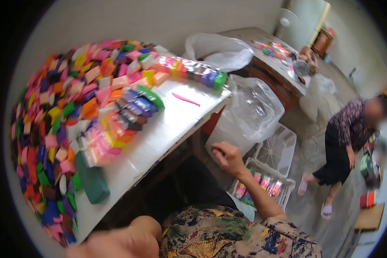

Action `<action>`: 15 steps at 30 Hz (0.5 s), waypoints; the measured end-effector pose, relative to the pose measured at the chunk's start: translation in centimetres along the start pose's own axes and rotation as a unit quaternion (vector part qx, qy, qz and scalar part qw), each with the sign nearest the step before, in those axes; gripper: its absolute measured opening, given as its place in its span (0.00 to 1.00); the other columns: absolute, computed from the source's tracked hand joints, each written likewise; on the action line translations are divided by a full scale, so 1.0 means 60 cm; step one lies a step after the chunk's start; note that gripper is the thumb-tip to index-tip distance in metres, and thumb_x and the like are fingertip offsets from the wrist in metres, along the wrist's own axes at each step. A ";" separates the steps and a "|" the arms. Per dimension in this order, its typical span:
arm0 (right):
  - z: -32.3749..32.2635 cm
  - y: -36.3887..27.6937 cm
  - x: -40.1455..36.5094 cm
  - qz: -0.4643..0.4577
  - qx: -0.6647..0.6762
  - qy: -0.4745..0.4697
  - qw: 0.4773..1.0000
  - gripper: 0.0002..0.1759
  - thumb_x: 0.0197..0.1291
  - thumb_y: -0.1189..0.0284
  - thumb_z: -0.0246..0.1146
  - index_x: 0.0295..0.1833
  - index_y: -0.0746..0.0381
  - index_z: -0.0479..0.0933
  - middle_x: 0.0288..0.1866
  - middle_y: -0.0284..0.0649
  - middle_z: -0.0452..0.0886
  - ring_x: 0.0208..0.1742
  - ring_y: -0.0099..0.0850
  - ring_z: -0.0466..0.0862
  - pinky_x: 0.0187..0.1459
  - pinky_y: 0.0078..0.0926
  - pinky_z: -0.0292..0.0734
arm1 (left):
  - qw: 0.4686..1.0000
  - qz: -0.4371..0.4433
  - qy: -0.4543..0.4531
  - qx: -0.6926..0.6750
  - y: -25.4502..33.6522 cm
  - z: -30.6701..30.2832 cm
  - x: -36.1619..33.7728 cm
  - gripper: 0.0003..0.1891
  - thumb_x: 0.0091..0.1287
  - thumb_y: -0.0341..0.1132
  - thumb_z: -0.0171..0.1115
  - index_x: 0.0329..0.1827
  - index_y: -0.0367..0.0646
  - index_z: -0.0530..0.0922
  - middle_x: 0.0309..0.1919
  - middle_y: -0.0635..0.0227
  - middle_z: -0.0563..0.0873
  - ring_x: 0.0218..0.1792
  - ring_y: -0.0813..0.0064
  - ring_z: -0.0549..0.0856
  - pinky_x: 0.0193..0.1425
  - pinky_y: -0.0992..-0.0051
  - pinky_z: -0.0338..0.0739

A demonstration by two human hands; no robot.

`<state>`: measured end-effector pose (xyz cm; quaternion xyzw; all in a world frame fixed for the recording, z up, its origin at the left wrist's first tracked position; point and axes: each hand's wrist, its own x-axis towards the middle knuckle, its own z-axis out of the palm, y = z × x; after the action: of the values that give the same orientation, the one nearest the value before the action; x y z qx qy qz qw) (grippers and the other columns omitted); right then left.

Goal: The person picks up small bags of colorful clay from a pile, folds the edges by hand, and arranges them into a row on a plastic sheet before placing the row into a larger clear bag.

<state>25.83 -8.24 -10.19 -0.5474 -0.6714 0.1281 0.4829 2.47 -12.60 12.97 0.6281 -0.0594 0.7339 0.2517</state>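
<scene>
My right hand (227, 158) is raised beyond the table's front edge, beside a large clear plastic bag (249, 109). Its fingers are curled in and nothing shows in them. Blurred at the bottom edge, my left hand (120, 244) lies close to the camera; its fingers cannot be made out. On the white tabletop (137, 157) is a fanned row of small coloured packets (129, 114). Behind it sits a clear-wrapped row of coloured packets (189, 71). A pink plastic knife (185, 99) lies between these rows and the edge. A dark green block (90, 178) stands near the front.
A large heap of coloured packets (51, 142) covers the table's left side. Right of me, a white basket (288, 189) holds wrapped packs on the floor. Another person (346, 133) bends at the far right. A second table (268, 60) stands behind, near white bags.
</scene>
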 end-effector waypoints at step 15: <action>-0.159 0.448 0.117 0.263 -0.293 0.096 0.914 0.27 0.55 0.60 0.67 0.57 0.66 0.80 0.49 0.55 0.86 0.53 0.49 0.85 0.55 0.42 0.79 | 0.775 -0.213 -0.290 0.520 -0.276 -0.099 -0.129 0.02 0.68 0.23 0.57 0.38 0.31 0.75 0.38 0.52 0.78 0.41 0.51 0.79 0.47 0.59 0.74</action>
<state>50.26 4.28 -20.68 -0.8306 -0.4615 -0.0050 0.3118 5.16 1.89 0.61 0.8430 0.3963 0.3637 0.0081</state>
